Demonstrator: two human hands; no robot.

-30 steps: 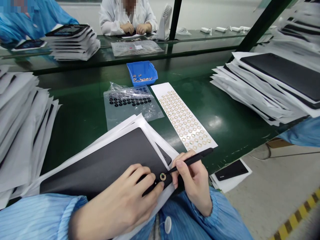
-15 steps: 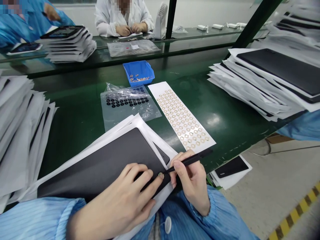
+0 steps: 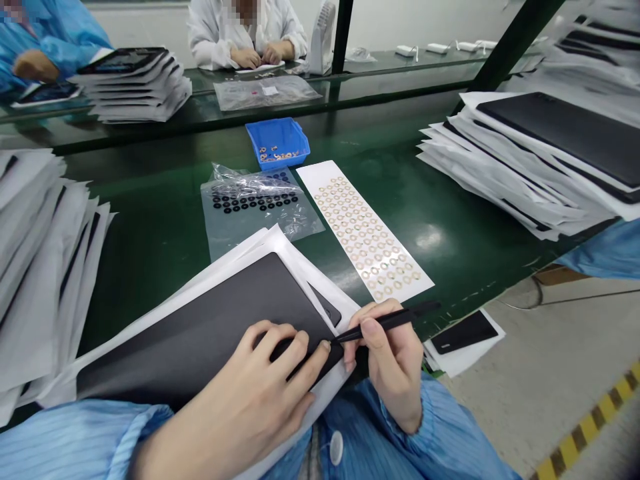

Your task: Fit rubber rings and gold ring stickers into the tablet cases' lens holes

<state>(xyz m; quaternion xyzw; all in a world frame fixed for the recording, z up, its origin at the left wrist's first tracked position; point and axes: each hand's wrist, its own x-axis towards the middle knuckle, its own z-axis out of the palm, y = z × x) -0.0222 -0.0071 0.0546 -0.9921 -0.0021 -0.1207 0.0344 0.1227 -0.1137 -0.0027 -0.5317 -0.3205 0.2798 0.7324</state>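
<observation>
The dark panel (image 3: 200, 327) lies on a white sheet (image 3: 280, 245) at the near edge of the bench (image 3: 150, 280), its lower corner reaching toward the person's blue-smocked lap. The left hand (image 3: 235, 393) lies open across that corner, with its fingers pressing down rather than clasping. The right hand (image 3: 390, 360) is closed in a firm pen grip on a black pick (image 3: 385, 325), whose tip meets the panel's edge just beside the left fingertip (image 3: 325, 346).

That closeness is the main risk: a slip of the pick could scratch the panel's dark face or jab the finger. The panel also looks loosely supported, so uneven pressure could make it slide on its sheet. Beyond the panel lie a strip of pale rings (image 3: 370, 233) and a loose bag of black rings (image 3: 255, 200). Both are near enough that a careless elbow or sheet corner could knock them, and any ring lifted could pick up dust or lint.
</observation>
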